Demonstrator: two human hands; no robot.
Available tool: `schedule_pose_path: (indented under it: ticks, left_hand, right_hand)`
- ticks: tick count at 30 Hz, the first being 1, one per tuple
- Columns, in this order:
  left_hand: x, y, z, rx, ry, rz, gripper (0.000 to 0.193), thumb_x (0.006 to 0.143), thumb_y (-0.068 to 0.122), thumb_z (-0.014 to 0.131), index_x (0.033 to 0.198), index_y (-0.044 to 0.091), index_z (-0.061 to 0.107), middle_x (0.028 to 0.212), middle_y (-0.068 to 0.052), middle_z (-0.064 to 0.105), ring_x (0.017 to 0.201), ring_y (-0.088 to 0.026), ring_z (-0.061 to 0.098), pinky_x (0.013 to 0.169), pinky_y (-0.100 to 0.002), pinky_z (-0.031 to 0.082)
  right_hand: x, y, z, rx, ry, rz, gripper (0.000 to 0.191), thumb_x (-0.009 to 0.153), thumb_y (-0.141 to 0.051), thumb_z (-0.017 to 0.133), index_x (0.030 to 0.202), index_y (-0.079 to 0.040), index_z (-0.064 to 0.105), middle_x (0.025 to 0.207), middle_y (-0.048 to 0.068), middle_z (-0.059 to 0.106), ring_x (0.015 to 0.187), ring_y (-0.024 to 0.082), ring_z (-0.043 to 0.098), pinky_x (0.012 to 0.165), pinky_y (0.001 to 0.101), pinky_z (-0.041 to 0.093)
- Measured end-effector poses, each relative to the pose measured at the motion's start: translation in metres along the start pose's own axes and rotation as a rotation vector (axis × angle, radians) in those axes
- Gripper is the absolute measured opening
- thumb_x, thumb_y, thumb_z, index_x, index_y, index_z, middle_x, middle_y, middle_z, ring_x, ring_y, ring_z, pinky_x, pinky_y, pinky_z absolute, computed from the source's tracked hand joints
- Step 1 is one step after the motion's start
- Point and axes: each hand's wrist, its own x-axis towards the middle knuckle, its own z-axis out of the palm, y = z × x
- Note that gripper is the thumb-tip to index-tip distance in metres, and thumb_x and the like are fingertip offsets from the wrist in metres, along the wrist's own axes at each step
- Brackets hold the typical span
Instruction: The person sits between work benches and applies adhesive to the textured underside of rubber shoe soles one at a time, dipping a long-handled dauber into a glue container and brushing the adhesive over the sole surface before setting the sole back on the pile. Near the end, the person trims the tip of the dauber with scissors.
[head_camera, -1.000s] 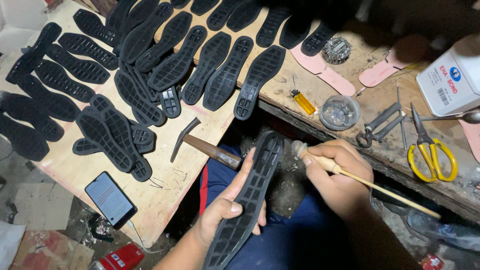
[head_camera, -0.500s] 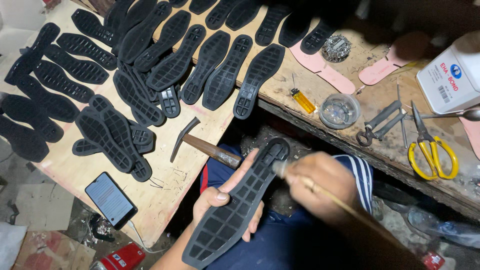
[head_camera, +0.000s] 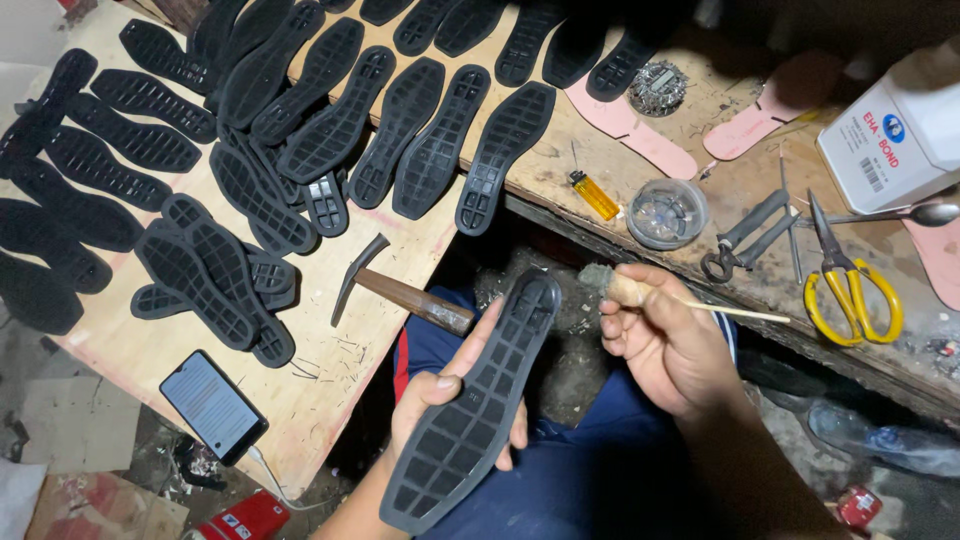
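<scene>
Head view: my left hand (head_camera: 440, 405) is wrapped under a black sole (head_camera: 472, 405), thumb across its tread face, fingers curled round the far edge; the sole is held over my lap, in front of the bench (head_camera: 740, 190), tread side up. It is a flat rubber piece with a grid of square blocks along the forepart, a narrower waist and a rounded heel with a raised rim; its surface is matt and dark. My right hand (head_camera: 665, 340) is closed on a brush (head_camera: 640, 293), a thin pale stick with a stubby tuft at its end; the tuft sits just beside the sole's heel end, whether touching I cannot tell.

On the bench a small clear cup (head_camera: 665, 212) holds shiny bits too small to make out; further back a round tin (head_camera: 656, 87) is full of small metal pieces; a white can (head_camera: 895, 135) stands at the right edge, closed so far as I can see.

The sole's long axis runs from lower left to upper right; the heel points up toward the bench, the toe down toward me.

A hammer (head_camera: 400, 290) lies on the board (head_camera: 330, 385) left of my knee; a phone (head_camera: 212, 405) lies near the board's edge; yellow scissors (head_camera: 850, 285) and a lighter (head_camera: 595, 195) rest on the bench; many more soles (head_camera: 330, 130) cover the board.
</scene>
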Motion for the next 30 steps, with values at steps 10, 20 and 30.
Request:
schedule_pose_path:
  ticks: [10,20,30]
  left_hand:
    - [0.002,-0.004,0.013,-0.192,0.050,0.000,0.106,0.076,0.016,0.066,0.169,0.021,0.016,0.169,-0.008,0.026,0.156,-0.032,0.022,0.124,-0.067,0.012]
    - [0.002,-0.003,0.006,-0.110,0.052,0.037,0.107,0.076,0.019,0.061,0.171,0.016,0.013,0.168,-0.010,0.029,0.152,-0.028,0.031,0.128,-0.055,0.014]
    - [0.005,-0.009,0.001,-0.066,0.105,0.086,0.092,0.083,0.020,0.054,0.169,0.016,0.020,0.166,-0.005,0.036,0.147,-0.026,0.040,0.125,-0.053,0.025]
  right_hand:
    - [-0.012,0.015,0.012,-0.315,-0.007,-0.194,0.029,0.089,0.008,0.062,0.118,0.004,0.063,0.115,0.018,0.067,0.099,0.025,0.066,0.088,0.0374,0.055]
    - [-0.035,0.029,0.023,-0.885,-0.323,-0.417,0.026,0.085,0.003,0.076,0.108,-0.001,0.065,0.120,0.018,0.070,0.105,0.021,0.073,0.090,0.0331,0.060]
    - [-0.033,0.027,0.020,-0.720,-0.271,-0.226,0.046,0.084,0.005,0.076,0.128,0.003,0.062,0.122,0.023,0.071,0.109,0.027,0.073,0.094,0.0363,0.060]
